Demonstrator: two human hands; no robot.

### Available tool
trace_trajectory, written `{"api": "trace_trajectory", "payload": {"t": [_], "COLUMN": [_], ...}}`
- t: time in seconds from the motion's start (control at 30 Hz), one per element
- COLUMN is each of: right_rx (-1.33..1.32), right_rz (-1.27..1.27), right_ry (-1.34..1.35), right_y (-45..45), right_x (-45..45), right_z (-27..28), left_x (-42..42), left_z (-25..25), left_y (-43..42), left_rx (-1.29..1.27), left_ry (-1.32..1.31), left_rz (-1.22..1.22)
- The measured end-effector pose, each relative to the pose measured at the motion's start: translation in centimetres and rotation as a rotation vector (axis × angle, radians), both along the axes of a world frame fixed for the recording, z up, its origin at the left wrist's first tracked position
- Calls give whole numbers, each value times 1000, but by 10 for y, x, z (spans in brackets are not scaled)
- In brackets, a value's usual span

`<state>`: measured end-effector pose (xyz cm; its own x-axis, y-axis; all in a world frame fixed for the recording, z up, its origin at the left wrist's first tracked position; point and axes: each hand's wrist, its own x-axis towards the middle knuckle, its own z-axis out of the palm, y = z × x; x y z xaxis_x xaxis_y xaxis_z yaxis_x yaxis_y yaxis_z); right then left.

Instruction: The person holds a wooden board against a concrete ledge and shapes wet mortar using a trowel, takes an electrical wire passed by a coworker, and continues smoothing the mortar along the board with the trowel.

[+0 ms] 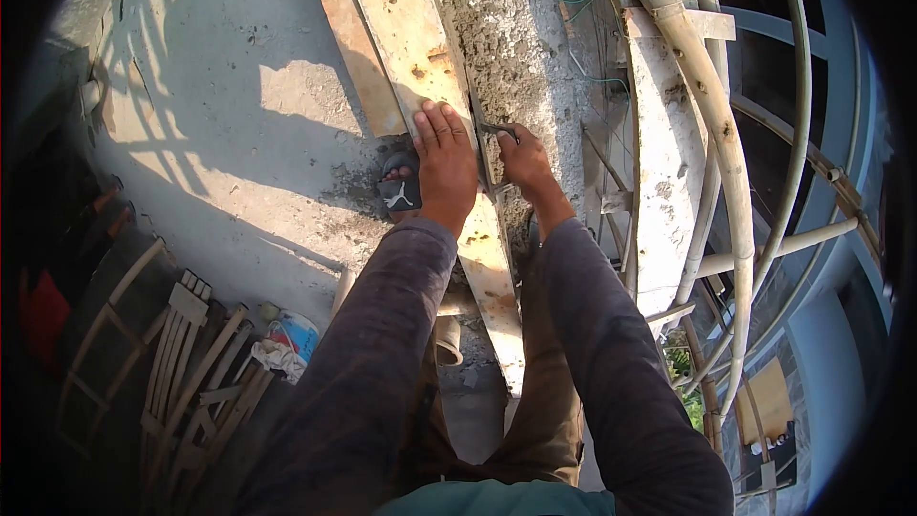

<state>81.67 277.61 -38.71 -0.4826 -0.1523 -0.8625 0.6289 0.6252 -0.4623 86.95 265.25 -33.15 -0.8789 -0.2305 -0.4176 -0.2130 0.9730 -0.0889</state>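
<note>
My left hand (445, 167) lies flat on a long, pale wooden plank (406, 29), its fingers stretched out along the top face. The plank runs from the upper middle down between my legs. Just right of it, my right hand (527, 167) is closed around a dark, thin metal tool (499, 128), held against the plank's right edge. The grip covers most of that tool, so its exact kind is hidden. Rough grey mortar (506, 57) spreads along the plank's right side. A second, wider board (353, 0) sits under the plank at upper left.
Bamboo poles (716, 105) and a mortar-stained board (661, 172) stand along the right, with a drop beyond. A sandalled foot (399, 189) is beside the plank. Wooden slats (181, 344) and a blue-white bag (291, 339) lie at lower left. Concrete floor (220, 124) stretches left.
</note>
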Motion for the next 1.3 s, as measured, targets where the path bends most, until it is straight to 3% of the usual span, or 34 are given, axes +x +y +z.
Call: {"api": "trace_trajectory", "payload": {"t": [0.03, 0.27, 0.33, 0.4, 0.47, 0.53, 0.63, 0.97, 1.1, 1.17, 1.2, 1.27, 1.3], "right_rx": [-4, -99, -62, -65, -55, -31, -114, -66, -90, -79, -81, -88, -96], "right_rz": [71, -70, -13, -60, -30, 0, -3, 45, -18, -18, -22, -11, -20], "right_ry": [135, 80, 160, -34, 18, 64, 83, 74, 79, 160, 154, 132, 130], "right_y": [-5, 32, 16, -8, -14, -4, 27, -8, 33, 40, 37, 16, 5], "right_x": [-5, 41, 16, -21, -23, -16, 19, -25, 24, 39, 36, 11, 0], "right_z": [-1, 55, 44, 42, 27, 26, 57, 16, 58, 62, 52, 21, 6], "left_x": [0, 6, 3, -3, -5, -5, 3, -6, 4, 0, 0, 1, -1], "left_z": [2, -4, -5, 10, 20, 17, -3, 14, -10, -7, -4, -1, 5], "left_y": [1, 3, 0, -4, -7, -6, -3, 2, -3, 0, 1, -1, -1], "left_rx": [3, 20, 57, 138, 316, 308, 39, 149, 27, -218, -219, 140, 131], "left_ry": [-29, 73, -4, -47, -79, -79, 65, -102, 59, -199, -205, -31, -33], "left_rz": [-3, 14, 55, 83, 126, 89, -27, 36, -113, -296, -300, 1, -7]}}
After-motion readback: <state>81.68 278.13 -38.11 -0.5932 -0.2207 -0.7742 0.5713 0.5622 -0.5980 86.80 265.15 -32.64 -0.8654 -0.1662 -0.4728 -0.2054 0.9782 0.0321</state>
